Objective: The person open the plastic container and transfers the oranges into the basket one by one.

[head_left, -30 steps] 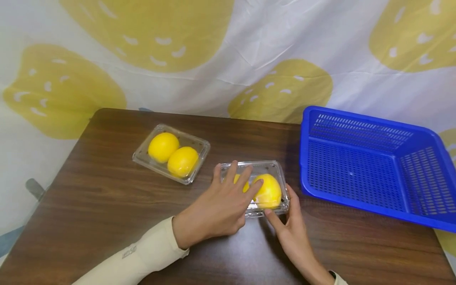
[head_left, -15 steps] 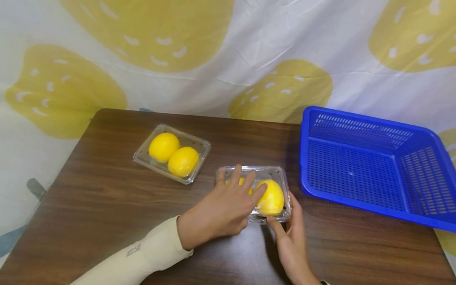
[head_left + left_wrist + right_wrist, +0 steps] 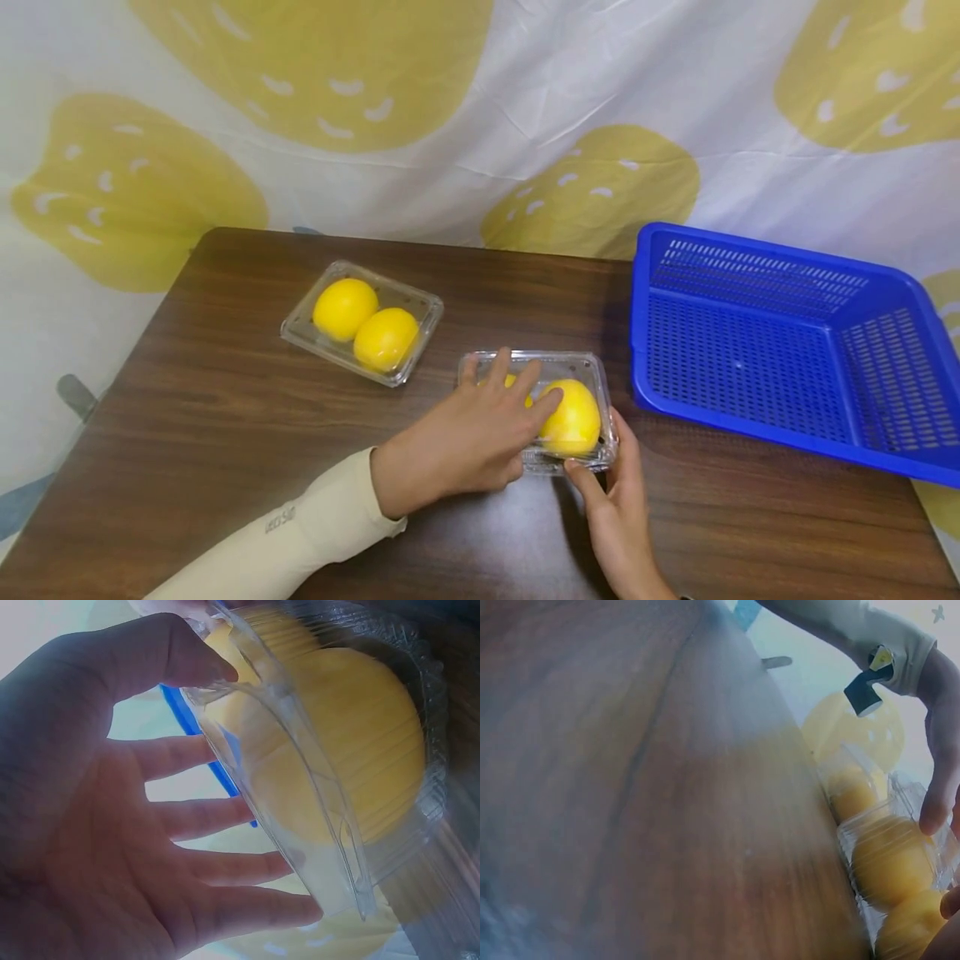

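A clear plastic clamshell box (image 3: 551,367) with two round yellow fruits (image 3: 572,417) inside sits at mid-table. My left hand (image 3: 468,437) lies over its lid with fingers spread and nearly straight, hiding most of the left fruit. In the left wrist view, those fingertips touch the lid (image 3: 296,814) and the thumb tip is at the lid's edge. My right hand (image 3: 618,508) holds the box's right front corner, thumb at the front rim and fingers along the right side. A similar clamshell box (image 3: 420,350) with two yellow fruits (image 3: 345,310) stands farther back on the left.
At the right of the brown table (image 3: 225,433) stands a blue perforated basket (image 3: 750,367) with nothing in it, close beside my right hand. Behind the table's back edge hangs a white cloth (image 3: 420,196) with a yellow fruit print.
Over the first half second the box, with both hands on it, shifted slightly toward me and to the right. Since then it has barely moved. The left box and basket stay put.
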`<state>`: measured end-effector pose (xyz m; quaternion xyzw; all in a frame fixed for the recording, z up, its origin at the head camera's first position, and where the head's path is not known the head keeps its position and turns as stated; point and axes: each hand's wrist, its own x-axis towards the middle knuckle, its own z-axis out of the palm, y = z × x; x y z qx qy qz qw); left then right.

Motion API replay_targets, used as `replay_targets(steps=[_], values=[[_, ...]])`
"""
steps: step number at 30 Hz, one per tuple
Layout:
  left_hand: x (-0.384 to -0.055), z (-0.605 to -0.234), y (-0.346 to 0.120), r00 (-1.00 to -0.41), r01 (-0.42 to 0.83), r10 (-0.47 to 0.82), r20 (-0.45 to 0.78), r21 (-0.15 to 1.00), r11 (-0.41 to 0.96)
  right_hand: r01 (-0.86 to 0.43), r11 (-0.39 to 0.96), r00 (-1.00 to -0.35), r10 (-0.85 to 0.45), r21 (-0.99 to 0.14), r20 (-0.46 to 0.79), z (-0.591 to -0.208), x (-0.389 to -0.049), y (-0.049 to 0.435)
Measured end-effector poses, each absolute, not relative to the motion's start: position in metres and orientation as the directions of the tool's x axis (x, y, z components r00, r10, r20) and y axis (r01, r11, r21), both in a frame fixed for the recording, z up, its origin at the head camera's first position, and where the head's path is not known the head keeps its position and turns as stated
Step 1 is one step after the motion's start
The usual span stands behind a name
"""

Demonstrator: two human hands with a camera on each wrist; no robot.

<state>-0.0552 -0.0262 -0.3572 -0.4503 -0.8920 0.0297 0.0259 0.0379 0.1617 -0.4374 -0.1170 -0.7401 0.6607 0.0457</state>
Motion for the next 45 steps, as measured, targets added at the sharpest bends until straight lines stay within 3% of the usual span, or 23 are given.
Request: replay_targets(steps=[7,45], values=[[-0.059,-0.352,-0.027,-0.583,0.812,0.812,-0.013,-0.046,0.582,0.153,0.076,-0.966,0.223,-0.985,-0.133,-0.436,0.037,0.162],[-0.068,-0.344,-0.026,-0.570,0.817,0.815,-0.102,0.027,0.575,0.145,0.038,-0.967,0.219,-0.989,-0.134,-0.439,0.038,0.162]])
